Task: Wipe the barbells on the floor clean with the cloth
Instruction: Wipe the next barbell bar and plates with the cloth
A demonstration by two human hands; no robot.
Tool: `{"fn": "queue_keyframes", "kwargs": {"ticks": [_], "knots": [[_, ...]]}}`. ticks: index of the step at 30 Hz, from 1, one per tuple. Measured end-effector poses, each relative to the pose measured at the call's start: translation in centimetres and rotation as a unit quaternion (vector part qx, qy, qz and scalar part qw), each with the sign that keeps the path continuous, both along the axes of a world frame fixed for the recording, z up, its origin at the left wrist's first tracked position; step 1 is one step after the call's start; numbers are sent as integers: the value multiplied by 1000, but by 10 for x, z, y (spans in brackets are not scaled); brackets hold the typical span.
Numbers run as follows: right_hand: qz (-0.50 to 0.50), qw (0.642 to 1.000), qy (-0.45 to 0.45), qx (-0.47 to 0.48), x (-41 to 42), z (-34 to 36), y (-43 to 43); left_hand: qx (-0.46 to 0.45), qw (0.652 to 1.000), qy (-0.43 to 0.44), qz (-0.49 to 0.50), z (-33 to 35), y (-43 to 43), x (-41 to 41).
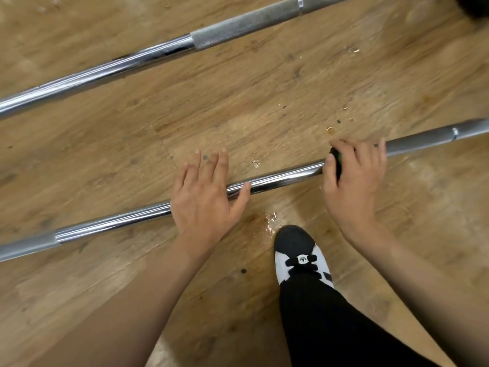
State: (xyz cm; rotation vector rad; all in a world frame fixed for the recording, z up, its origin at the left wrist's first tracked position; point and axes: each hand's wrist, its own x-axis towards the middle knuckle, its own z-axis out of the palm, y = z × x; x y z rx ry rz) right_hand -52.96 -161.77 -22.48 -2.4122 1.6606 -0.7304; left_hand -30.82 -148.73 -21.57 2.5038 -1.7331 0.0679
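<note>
So the near barbell (285,178) is lying flat on the floor (238,102), running on a diagonal from low on the left to higher on the right. The middle stretch is smooth shiny chrome. Out toward both ends it turns into a dull grey, rough-looking grip section, and there's a thin bright ring far out on the right.

The cloth (335,162) is a small dark wad with a bit of green showing, sitting right on the bar where the chrome meets the grey part. The right hand (354,181) is on top of it, with fingers curled over the cloth and bar and the thumb tucked on the near side. It's a bit blurry there.

The left hand (203,197) lies flat across the chrome further left, fingers straight and slightly apart, thumb lying along the bar.

The far barbell (105,67) lies parallel and well apart, with the same chrome plus a grainy grey sleeve.

The floor is wood-grain planks, with a small wet glossy patch (270,221) just in front of a black-and-white laced shoe (299,250) and a black trouser leg (330,327). A few pale crumbs (344,115) are scattered beyond the right hand.
</note>
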Motion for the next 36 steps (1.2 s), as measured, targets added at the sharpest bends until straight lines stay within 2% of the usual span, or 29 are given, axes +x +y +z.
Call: {"fn": "queue_keyframes", "kwargs": {"ticks": [2, 5, 7, 9, 12, 15, 16, 18, 20, 22, 24, 27, 29, 31, 33, 36], "knots": [[35, 999, 9, 19, 23, 8, 19, -2, 1000, 0, -1, 0, 6, -5], [204, 977, 40, 47, 55, 15, 59, -9, 1000, -1, -1, -1, 16, -11], [248, 966, 59, 45, 46, 17, 68, -14, 1000, 2, -11, -1, 23, -15], [195, 979, 53, 24, 14, 15, 61, -26, 1000, 11, -10, 0, 31, -21], [55, 997, 48, 2, -33, 15, 47, -40, 999, 35, -9, 2, 42, -31], [-1, 998, 58, 10, -30, 14, 53, -50, 998, 41, -13, 1, 54, -41], [13, 998, 55, 20, -20, 15, 60, -53, 998, 41, -9, 0, 58, -45], [112, 992, 39, 34, 5, 18, 81, -54, 998, 39, -3, 0, 66, -52], [216, 974, 33, 52, 21, 19, 107, -50, 998, 36, -9, -2, 75, -58], [267, 961, 56, 37, 13, 19, 110, -46, 998, 31, -26, -2, 85, -61], [228, 971, 74, 13, -19, 14, 96, -45, 998, 31, -41, -3, 93, -63], [67, 995, 78, 1, -73, 13, 71, -41, 998, 20, -54, -5, 100, -67], [9, 996, 87, 14, -78, 14, 70, -40, 997, 9, -65, -7, 104, -69], [-2, 995, 91, 34, -56, 17, 83, -45, 997, 3, -64, -9, 106, -70], [89, 991, 88, 47, -27, 19, 104, -46, 997, 0, -63, -10, 107, -71], [244, 964, 88, 51, -6, 19, 120, -45, 997, -3, -67, -10, 103, -68]]}}
